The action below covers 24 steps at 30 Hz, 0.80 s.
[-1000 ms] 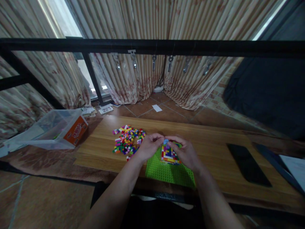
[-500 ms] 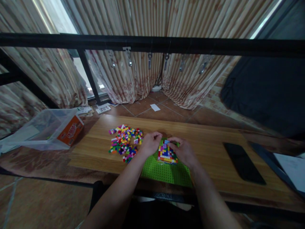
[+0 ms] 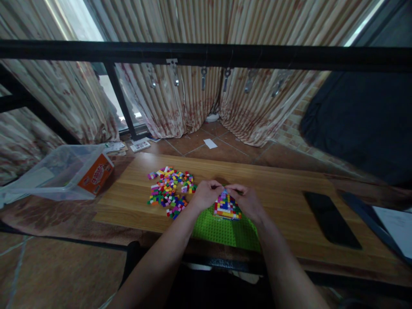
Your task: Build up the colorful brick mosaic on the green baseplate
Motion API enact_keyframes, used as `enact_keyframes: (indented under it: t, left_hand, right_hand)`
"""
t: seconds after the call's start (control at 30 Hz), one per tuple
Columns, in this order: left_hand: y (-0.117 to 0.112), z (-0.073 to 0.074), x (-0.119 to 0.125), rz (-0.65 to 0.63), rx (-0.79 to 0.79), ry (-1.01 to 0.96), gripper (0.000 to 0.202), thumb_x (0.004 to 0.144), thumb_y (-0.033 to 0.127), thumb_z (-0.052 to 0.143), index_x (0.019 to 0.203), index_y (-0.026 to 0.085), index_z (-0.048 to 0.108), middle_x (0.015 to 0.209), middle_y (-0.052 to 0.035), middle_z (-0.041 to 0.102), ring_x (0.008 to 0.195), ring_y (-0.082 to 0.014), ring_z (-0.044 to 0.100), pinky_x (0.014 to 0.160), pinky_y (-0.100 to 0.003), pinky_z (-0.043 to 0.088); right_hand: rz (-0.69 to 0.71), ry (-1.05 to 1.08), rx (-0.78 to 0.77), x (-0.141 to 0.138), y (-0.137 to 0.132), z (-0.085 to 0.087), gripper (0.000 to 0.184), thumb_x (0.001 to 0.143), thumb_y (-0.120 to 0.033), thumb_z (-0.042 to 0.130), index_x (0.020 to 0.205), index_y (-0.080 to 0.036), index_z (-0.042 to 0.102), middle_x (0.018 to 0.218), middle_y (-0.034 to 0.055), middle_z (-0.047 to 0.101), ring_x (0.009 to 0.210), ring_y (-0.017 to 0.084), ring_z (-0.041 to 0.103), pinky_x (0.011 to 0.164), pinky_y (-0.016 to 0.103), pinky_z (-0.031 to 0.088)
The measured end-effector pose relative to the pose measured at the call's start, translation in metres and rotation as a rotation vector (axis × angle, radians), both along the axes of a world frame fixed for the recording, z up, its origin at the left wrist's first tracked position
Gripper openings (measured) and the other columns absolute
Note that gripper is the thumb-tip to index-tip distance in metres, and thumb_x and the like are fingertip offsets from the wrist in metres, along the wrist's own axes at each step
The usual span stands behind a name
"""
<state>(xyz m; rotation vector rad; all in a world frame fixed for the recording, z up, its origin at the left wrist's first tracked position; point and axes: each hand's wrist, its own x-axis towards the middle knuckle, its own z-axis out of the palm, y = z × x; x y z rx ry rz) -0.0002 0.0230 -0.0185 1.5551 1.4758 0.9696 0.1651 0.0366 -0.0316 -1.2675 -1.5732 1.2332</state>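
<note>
Multicolour block [image 3: 227, 207] seated on green baseplate [image 3: 225, 231], at counter [image 3: 283, 201] front edge; several layers judged built. Left hand [image 3: 206, 195], right hand [image 3: 247, 202]: fingers pinched onto block's far top edge. Large loose brick pile [image 3: 169, 191] left unplaced, just left of it.

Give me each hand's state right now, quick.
Left hand: closed, pinching at the far edge of the brick build; what it pinches cannot be told.
Right hand: closed, pinching at the same spot; likewise unclear.
</note>
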Motion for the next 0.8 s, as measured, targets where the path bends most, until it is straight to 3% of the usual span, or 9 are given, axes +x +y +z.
enact_keyframes:
  t: [0.4, 0.63, 0.8]
  left_hand:
    - [0.003, -0.004, 0.007, 0.110, -0.023, -0.017, 0.018, 0.075, 0.018, 0.058, 0.072, 0.015, 0.075, 0.066, 0.0002, 0.069, 0.064, -0.0117, 0.059, 0.060, -0.020, 0.045]
    - [-0.002, -0.007, 0.006, 0.063, 0.037, -0.015, 0.022, 0.080, 0.023, 0.053, 0.075, 0.016, 0.074, 0.071, 0.0003, 0.071, 0.069, -0.0129, 0.061, 0.065, -0.021, 0.047]
    - [0.001, -0.006, -0.013, 0.104, 0.082, 0.011, 0.035, 0.088, 0.035, 0.045, 0.075, 0.015, 0.070, 0.066, 0.0000, 0.066, 0.064, -0.0130, 0.058, 0.060, -0.023, 0.045]
  right_hand:
    - [-0.109, 0.125, -0.096, -0.007, 0.003, -0.003, 0.028, 0.057, -0.041, 0.077, 0.074, -0.019, 0.077, 0.077, 0.0066, 0.076, 0.069, 0.020, 0.066, 0.069, 0.034, 0.051]
    - [-0.128, 0.146, -0.087, -0.006, -0.002, -0.005, 0.035, 0.059, -0.048, 0.078, 0.080, -0.019, 0.077, 0.082, 0.0064, 0.077, 0.073, 0.021, 0.068, 0.072, 0.035, 0.053]
    - [-0.262, 0.229, -0.063, 0.002, -0.001, -0.003, 0.043, 0.067, -0.055, 0.072, 0.090, -0.019, 0.076, 0.086, 0.0079, 0.076, 0.086, 0.025, 0.070, 0.079, 0.039, 0.054]
